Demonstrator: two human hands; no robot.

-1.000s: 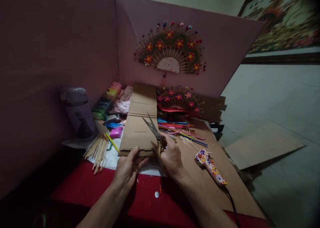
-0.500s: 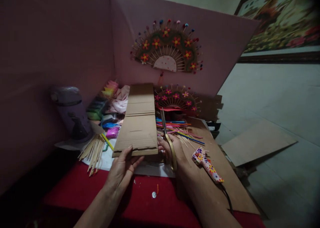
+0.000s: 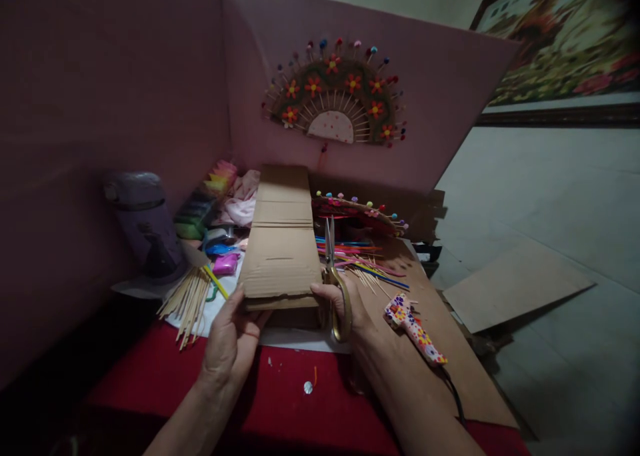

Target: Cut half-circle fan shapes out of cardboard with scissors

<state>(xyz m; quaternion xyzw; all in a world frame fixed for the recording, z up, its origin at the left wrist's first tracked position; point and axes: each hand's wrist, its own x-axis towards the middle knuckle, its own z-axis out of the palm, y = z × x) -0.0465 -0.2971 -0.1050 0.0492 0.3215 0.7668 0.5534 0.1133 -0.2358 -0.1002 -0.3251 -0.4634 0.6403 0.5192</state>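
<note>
Together, left hand [image 3: 227, 339] and right hand [image 3: 357, 315] pinch the cardboard [image 3: 280, 276], the right also gripping scissors [image 3: 330, 268], a lidded bottle [image 3: 146, 233] hiding its contents.

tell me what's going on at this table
A person's left hand grips the near left corner of a creased cardboard piece. Their right hand holds gold-handled scissors, blades pointing away, and also touches the cardboard's near right corner. To the right, a flower-patterned glue gun lies on a brown board; to the left are wooden sticks. A flower-decorated fan shows against the pink panel behind.
</note>
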